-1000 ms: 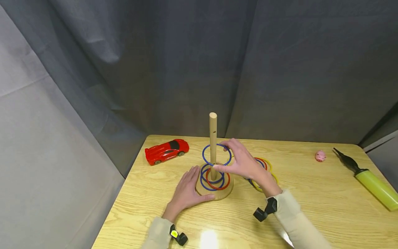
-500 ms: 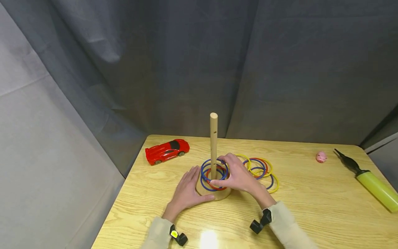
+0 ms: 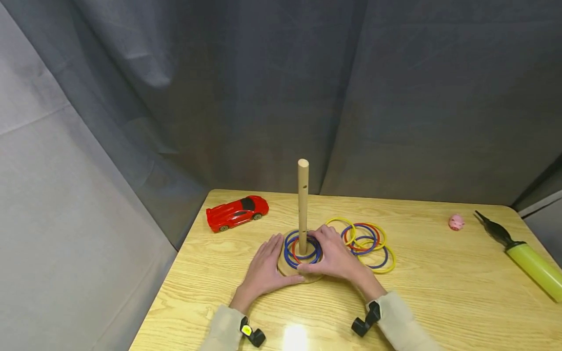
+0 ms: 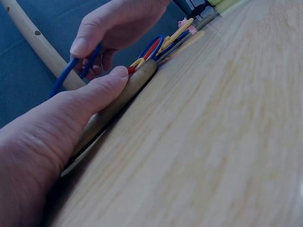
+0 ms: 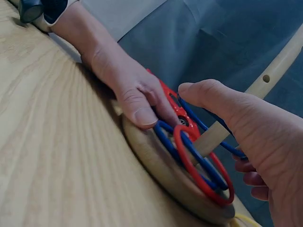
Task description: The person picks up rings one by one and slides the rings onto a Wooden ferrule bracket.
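Observation:
A round wooden base (image 5: 151, 153) carries an upright wooden peg (image 3: 303, 204). My left hand (image 3: 265, 268) holds the base's left side, its thumb along the front edge and fingers spread behind. My right hand (image 3: 335, 258) holds a blue ring (image 4: 61, 80) between thumb and fingers. That ring encircles the peg, tilted and just above the rings below. A red ring (image 5: 187, 165) and blue rings lie round the peg on the base. The right hand covers part of the ring stack in the head view.
Right of the base lies an overlapping pile of yellow, red and blue rings (image 3: 392, 263). A red toy car (image 3: 237, 214) stands at the back left. Farther right are a pink pig toy (image 3: 456, 223) and a green-and-black hand pump (image 3: 533, 270). A dark curtain (image 3: 263, 97) hangs behind the table.
My right hand has lowered the blue ring down the peg, from about mid-height to just over the base. The left hand stays on the base.

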Tool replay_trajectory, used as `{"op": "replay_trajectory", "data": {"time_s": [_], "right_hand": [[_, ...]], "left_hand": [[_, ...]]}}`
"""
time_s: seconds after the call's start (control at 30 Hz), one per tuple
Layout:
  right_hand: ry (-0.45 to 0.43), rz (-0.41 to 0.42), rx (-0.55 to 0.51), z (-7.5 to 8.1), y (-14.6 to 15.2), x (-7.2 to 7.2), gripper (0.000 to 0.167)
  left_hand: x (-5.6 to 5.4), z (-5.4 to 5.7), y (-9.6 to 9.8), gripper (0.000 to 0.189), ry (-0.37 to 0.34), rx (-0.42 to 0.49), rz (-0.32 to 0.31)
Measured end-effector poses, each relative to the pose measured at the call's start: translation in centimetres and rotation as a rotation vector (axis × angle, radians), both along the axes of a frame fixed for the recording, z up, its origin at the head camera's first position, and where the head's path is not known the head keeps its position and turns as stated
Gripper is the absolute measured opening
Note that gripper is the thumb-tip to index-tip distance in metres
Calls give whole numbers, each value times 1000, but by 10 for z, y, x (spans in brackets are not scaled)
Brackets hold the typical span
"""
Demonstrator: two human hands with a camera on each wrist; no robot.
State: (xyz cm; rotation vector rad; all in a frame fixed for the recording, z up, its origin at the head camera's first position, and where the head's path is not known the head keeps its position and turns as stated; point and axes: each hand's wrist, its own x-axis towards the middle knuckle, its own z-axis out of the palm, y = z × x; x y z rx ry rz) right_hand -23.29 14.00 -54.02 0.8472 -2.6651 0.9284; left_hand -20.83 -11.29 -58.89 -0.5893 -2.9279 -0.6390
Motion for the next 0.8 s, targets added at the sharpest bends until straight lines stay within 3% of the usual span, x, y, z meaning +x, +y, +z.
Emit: {"op": "replay_trajectory", "data": {"time_s": [0.4, 0.8], "right_hand": [[50, 22, 53, -16, -4, 3, 107], [27, -17, -1, 3, 11, 0, 100]], "left_hand": [[-1, 0, 1, 140, 11, 1, 3], [0, 1, 0, 141, -16, -19, 11]]}}
